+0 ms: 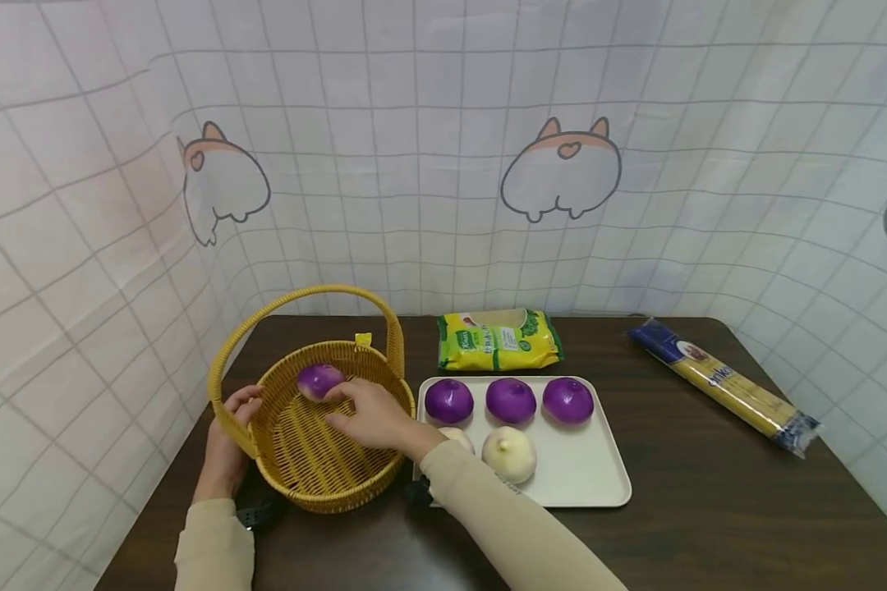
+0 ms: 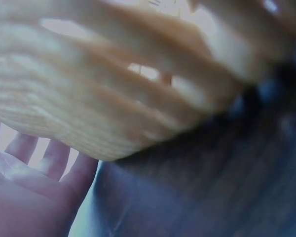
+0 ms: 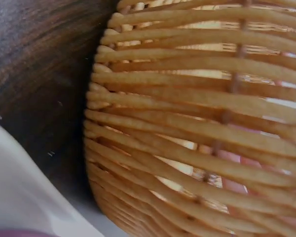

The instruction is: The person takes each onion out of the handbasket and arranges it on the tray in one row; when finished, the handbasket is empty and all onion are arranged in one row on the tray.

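Note:
My right hand point(image 1: 369, 410) is inside the yellow wicker basket point(image 1: 325, 499), beside a purple onion point(image 1: 318, 381). Its fingertips are at the onion's near edge; the thumb stands apart from it. At the basket's left side, by the foot of the handle, my left hand point(image 1: 229, 435) rests against the rim. In the left wrist view its fingers point(image 2: 54, 158) look extended and spread along the woven wall. The right wrist view shows mostly the basket's outer weave point(image 3: 187, 113); that hand is largely hidden behind it.
Right of the basket, a white tray point(image 1: 584, 480) carries several purple onions point(image 1: 511, 400) and two white onions point(image 1: 510, 454), one partly covered by the right arm. Behind it lies a yellow-green packet point(image 1: 498, 341). A long pasta pack point(image 1: 724, 382) lies at the right.

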`<action>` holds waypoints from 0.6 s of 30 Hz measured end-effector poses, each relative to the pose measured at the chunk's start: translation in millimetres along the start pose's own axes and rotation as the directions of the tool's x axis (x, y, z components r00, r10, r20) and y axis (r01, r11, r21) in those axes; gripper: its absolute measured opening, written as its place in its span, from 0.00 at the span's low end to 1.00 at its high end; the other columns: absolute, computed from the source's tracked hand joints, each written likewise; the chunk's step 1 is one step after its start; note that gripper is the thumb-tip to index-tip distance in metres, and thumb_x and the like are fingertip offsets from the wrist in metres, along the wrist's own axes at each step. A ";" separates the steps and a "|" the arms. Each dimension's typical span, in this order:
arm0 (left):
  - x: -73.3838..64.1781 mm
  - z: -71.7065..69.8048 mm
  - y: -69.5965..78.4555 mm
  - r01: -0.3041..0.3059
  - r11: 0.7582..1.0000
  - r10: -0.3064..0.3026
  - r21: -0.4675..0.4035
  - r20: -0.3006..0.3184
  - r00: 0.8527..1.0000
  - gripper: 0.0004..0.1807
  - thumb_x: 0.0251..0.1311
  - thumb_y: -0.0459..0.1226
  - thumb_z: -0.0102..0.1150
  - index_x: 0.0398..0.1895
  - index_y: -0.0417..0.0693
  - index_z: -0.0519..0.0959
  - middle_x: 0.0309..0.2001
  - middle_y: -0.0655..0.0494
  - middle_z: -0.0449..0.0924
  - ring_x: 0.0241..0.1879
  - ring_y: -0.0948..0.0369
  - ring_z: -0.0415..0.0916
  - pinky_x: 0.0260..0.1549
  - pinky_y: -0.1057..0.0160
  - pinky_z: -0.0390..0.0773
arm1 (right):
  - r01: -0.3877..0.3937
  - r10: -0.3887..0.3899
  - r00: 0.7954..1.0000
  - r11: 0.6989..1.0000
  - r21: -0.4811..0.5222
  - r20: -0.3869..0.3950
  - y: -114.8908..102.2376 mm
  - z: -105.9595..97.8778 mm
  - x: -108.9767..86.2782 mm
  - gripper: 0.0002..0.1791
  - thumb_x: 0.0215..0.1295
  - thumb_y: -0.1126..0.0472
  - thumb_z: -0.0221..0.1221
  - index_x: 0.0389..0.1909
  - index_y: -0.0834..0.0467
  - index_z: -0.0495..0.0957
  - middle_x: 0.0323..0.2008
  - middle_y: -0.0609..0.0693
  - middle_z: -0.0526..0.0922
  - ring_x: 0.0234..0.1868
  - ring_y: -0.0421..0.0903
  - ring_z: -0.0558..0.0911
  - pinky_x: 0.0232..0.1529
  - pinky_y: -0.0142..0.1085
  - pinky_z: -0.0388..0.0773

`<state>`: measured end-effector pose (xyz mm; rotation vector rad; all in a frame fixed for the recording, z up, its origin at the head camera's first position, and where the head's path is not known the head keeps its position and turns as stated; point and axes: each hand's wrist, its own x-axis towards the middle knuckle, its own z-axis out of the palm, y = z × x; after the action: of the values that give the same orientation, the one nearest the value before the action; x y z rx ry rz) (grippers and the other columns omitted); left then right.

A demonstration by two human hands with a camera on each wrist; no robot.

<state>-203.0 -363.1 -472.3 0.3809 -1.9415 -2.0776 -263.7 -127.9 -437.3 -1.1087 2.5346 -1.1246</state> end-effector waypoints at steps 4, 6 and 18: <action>6.5 -4.1 -6.4 -0.009 1.000 0.009 0.003 0.006 1.000 0.23 0.71 0.42 0.51 0.62 0.35 0.68 0.51 0.57 0.70 0.50 0.62 0.69 0.44 0.72 0.73 | -0.006 0.010 0.997 0.998 -0.062 0.075 -8.3 -13.1 4.0 0.20 0.68 0.50 0.59 0.57 0.53 0.78 0.55 0.45 0.79 0.59 0.43 0.76 0.57 0.34 0.72; 10.4 -3.9 -9.3 -0.012 1.000 0.012 0.009 0.009 1.000 0.24 0.72 0.43 0.51 0.63 0.36 0.68 0.52 0.56 0.70 0.51 0.61 0.69 0.44 0.72 0.73 | -0.010 0.023 0.992 0.995 -0.100 0.126 -12.6 -23.8 6.6 0.21 0.68 0.49 0.59 0.58 0.53 0.78 0.56 0.45 0.79 0.59 0.42 0.76 0.57 0.34 0.72; 5.2 -3.0 -7.2 0.025 0.998 -0.023 0.053 -0.028 0.999 0.23 0.71 0.44 0.51 0.62 0.39 0.70 0.54 0.58 0.69 0.53 0.62 0.67 0.45 0.72 0.73 | -0.032 0.078 0.972 0.978 -0.208 0.221 -19.7 -31.5 28.8 0.33 0.67 0.46 0.58 0.69 0.56 0.67 0.61 0.50 0.76 0.61 0.44 0.75 0.58 0.35 0.71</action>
<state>-206.9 -367.4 -479.6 0.4433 -1.9897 -2.0279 -286.0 -138.1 -397.2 -1.1315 2.5204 -0.6909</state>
